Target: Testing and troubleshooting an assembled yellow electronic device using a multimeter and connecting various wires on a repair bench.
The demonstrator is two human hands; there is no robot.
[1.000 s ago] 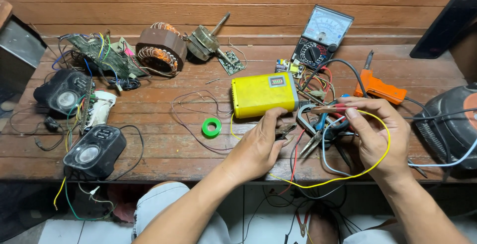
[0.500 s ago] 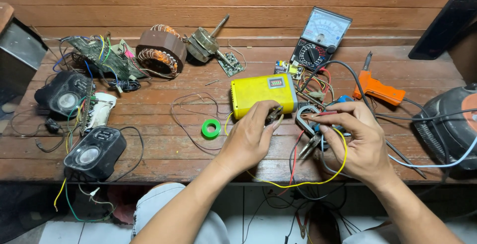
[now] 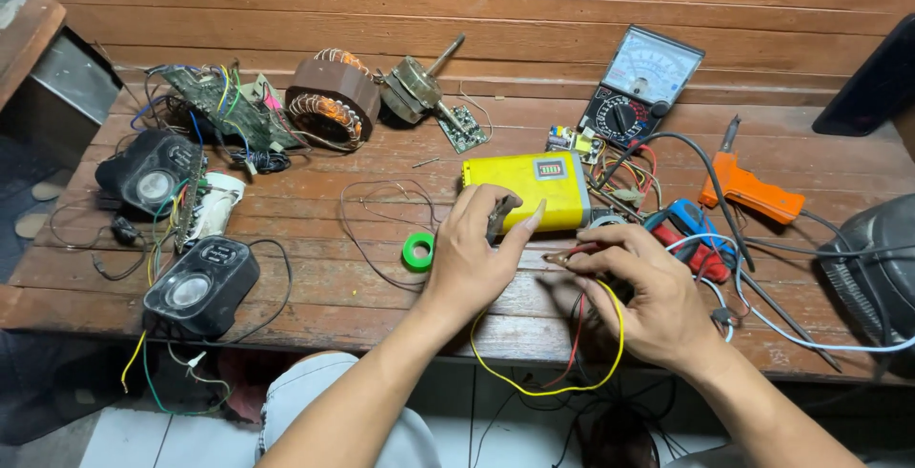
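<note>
— So, what is the left hand [image 3: 470, 256] doing?

— It rests on the wooden bench [image 3: 315, 287] with its fingers curled around a small dark part [image 3: 499, 215], pressed against the front edge of the yellow box [image 3: 530, 188]. What the part is, I cannot tell.

— And the right hand [image 3: 650, 298]?

— It is pinched shut on a red-tipped clip lead [image 3: 564, 257], with a yellow wire [image 3: 543, 388] looping down from under the palm and off the bench edge.

— What lies around them?

— A green ring of tape [image 3: 417, 251] sits just left of the left hand. Beyond the box stands an analogue meter [image 3: 639, 87] (tilted against the wall boards), with an orange soldering gun [image 3: 748, 192] to its right. Far left are two black speakers [image 3: 176, 230], a circuit board [image 3: 219, 106] and a copper-wound motor coil [image 3: 329, 101].
</note>
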